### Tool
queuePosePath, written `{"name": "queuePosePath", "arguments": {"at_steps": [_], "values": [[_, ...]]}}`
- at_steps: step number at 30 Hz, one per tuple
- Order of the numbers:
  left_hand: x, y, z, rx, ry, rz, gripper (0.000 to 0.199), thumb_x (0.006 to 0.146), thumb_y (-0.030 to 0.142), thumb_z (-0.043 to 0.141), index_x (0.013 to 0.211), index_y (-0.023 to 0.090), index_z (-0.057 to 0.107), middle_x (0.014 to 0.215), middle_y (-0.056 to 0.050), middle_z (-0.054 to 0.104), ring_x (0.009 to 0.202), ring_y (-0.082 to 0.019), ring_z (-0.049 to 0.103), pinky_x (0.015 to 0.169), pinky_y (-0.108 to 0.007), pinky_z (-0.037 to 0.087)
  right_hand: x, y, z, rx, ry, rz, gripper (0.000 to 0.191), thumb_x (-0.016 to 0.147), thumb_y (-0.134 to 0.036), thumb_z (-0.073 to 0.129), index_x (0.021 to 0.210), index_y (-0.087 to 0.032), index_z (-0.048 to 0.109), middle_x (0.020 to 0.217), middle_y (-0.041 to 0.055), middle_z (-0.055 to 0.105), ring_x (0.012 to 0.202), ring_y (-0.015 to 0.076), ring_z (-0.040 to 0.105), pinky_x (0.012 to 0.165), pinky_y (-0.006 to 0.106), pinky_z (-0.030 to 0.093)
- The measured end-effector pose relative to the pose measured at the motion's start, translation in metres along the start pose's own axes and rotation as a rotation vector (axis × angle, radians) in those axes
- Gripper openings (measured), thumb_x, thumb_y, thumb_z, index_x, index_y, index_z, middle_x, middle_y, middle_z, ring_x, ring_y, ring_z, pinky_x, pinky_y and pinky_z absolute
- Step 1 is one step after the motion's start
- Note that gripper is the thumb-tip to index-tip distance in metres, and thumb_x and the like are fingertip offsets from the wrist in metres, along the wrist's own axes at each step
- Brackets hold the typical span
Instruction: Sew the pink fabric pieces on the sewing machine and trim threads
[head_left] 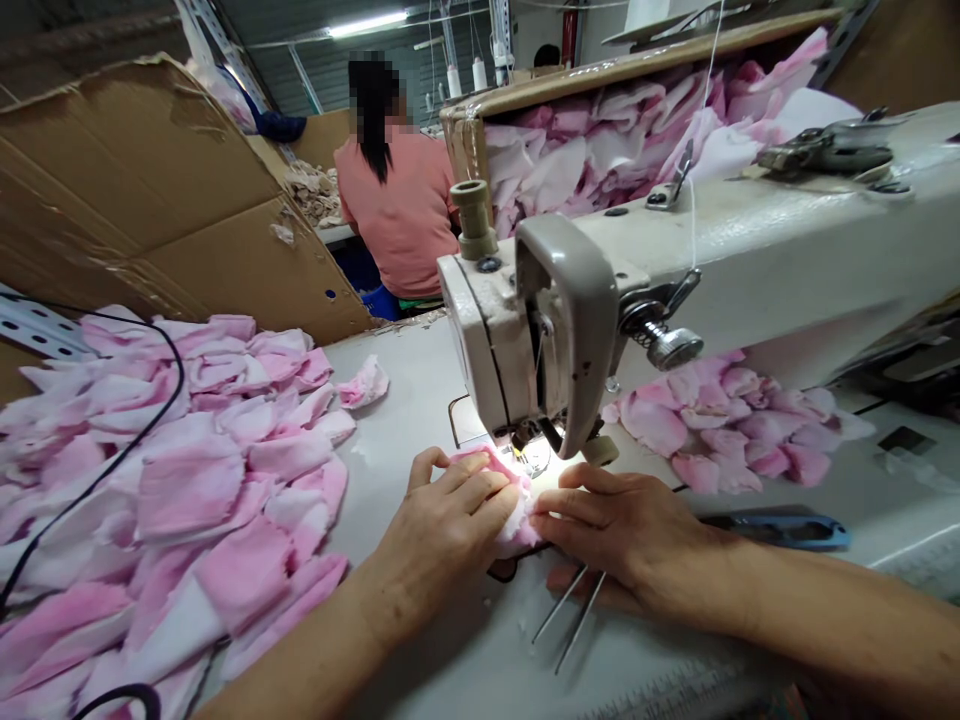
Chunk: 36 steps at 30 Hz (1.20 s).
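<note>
Under the lit needle of a white sewing machine (495, 340) lies a small pink and white cloth piece (517, 525). My left hand (450, 510) presses on its left side, fingers bent over the cloth. At the cloth's right edge, my right hand (630, 530) pinches it with thumb and forefinger. Metal tweezers (581, 622) stick out below my right palm, tips toward the lower left, held by the lower fingers, which are partly hidden.
Pink and white cloth pieces (187, 480) are heaped at left, a smaller pile (735, 420) behind the machine arm. Blue-handled snips (802, 530) lie at right. A cardboard sheet (150, 180), a filled box (469, 150) and a seated person (401, 200) are beyond.
</note>
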<state>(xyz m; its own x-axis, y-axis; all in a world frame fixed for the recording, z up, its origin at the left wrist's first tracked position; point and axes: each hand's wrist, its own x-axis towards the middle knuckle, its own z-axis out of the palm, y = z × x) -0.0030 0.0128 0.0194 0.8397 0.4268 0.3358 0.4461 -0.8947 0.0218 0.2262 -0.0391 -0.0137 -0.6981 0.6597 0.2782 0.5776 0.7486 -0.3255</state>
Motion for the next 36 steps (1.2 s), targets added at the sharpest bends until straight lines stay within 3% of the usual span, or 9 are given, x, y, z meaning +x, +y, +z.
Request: {"name": "queuePosePath", "arguments": {"at_steps": [12, 26, 36], "values": [[-0.0008, -0.001, 0.0028, -0.02, 0.044, 0.029, 0.021, 0.098, 0.015, 0.041, 0.099, 0.021, 0.061, 0.094, -0.001, 0.071, 0.098, -0.016, 0.062, 0.087, -0.037, 0.026, 0.001, -0.0002, 0.0004, -0.034, 0.032, 0.004, 0.035, 0.097, -0.04, 0.045, 0.117, -0.015, 0.06, 0.117, 0.0051, 0.063, 0.107, 0.0262, 0.05, 0.086, 0.042, 0.052], [0.0049, 0.0, -0.0004, 0.032, 0.007, 0.046, 0.011, 0.097, 0.017, 0.052, 0.101, 0.022, 0.061, 0.105, 0.003, 0.071, 0.098, -0.015, 0.062, 0.087, -0.038, 0.025, 0.0018, 0.0001, -0.0008, -0.036, 0.091, -0.029, 0.035, 0.096, -0.04, 0.049, 0.113, -0.013, 0.063, 0.114, 0.0067, 0.065, 0.106, 0.0257, 0.051, 0.085, 0.04, 0.053], [0.0026, -0.0009, 0.006, 0.004, -0.009, 0.042, 0.018, 0.102, 0.021, 0.043, 0.102, 0.023, 0.061, 0.103, 0.003, 0.071, 0.104, -0.014, 0.059, 0.091, -0.039, 0.022, 0.0028, -0.0012, -0.001, -0.049, 0.067, -0.016, 0.036, 0.096, -0.04, 0.048, 0.115, -0.012, 0.062, 0.114, 0.0078, 0.065, 0.105, 0.0262, 0.053, 0.086, 0.041, 0.053]]}}
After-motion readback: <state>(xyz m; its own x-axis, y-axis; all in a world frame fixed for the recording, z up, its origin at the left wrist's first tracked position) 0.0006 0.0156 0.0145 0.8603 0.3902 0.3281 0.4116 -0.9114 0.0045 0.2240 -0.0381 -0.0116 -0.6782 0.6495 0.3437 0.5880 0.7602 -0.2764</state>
